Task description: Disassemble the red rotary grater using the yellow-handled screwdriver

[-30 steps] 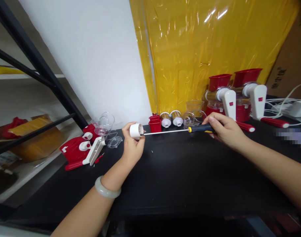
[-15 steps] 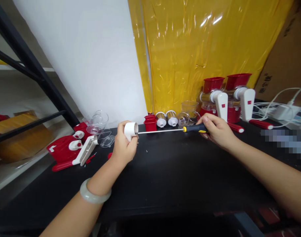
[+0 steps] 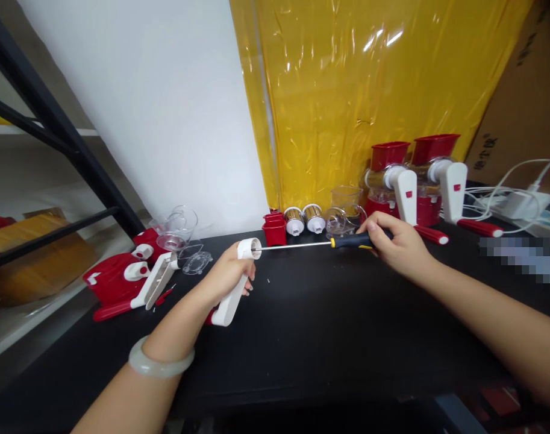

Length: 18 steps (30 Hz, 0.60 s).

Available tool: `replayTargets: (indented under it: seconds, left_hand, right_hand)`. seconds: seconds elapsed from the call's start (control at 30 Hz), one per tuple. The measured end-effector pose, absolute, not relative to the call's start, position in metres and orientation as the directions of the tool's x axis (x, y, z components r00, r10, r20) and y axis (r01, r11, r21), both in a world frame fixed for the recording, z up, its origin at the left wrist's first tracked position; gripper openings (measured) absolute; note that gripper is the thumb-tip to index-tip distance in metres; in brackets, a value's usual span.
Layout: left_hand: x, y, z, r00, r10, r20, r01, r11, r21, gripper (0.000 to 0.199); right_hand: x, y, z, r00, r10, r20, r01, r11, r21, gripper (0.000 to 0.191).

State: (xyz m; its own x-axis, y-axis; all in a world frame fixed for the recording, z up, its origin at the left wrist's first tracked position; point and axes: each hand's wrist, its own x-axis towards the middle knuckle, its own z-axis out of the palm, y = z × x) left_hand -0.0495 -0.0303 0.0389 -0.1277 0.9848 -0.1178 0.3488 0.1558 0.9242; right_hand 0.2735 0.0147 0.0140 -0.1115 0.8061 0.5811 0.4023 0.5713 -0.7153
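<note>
My left hand (image 3: 232,271) is closed around a white crank handle (image 3: 229,306), whose round socket end points right and whose red grip end is mostly hidden below the wrist. My right hand (image 3: 394,241) grips the dark blue and yellow handle of a screwdriver (image 3: 297,245). Its long metal shaft runs level to the left, with the tip at the socket opening; how deep the tip sits I cannot make out. Both hands are above the black table (image 3: 320,337).
Red grater bases (image 3: 114,280) and clear plastic parts (image 3: 178,226) lie at left. Behind the hands stand red hoppers (image 3: 273,230), two grater drums (image 3: 314,218) and a clear housing (image 3: 344,214). Two assembled rotary graters (image 3: 392,181) stand at right, near white cables (image 3: 505,193).
My left hand has turned the crank handle, so its socket faces right and its long arm shows below. The screwdriver has shifted slightly left and down, still in my right hand.
</note>
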Motion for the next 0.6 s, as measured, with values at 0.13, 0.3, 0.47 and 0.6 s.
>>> replayTargets:
  seconds: [0.13,0.3,0.47,0.6]
  left_hand:
    - [-0.05,-0.027,0.032,-0.209,0.967,0.143,0.486,-0.025,0.874,0.045]
    - [-0.051,-0.032,0.022,-0.095,0.815,0.571,0.888,-0.189,0.418,0.042]
    - [-0.049,-0.036,0.01,0.157,0.535,0.83,0.927,-0.37,0.063,0.055]
    - [-0.047,-0.037,0.006,0.358,0.262,0.896,0.817,-0.553,-0.164,0.062]
  right_hand:
    - [0.269,0.016,0.018,-0.059,0.913,0.404,0.295,0.402,-0.867,0.031]
    - [0.275,0.027,0.02,-0.181,0.983,0.041,0.274,0.09,-0.958,0.043]
    - [0.286,0.035,0.019,-0.193,0.978,-0.079,0.359,-0.004,-0.933,0.053]
    - [0.29,0.039,0.017,-0.128,0.99,-0.066,0.38,-0.012,-0.925,0.048]
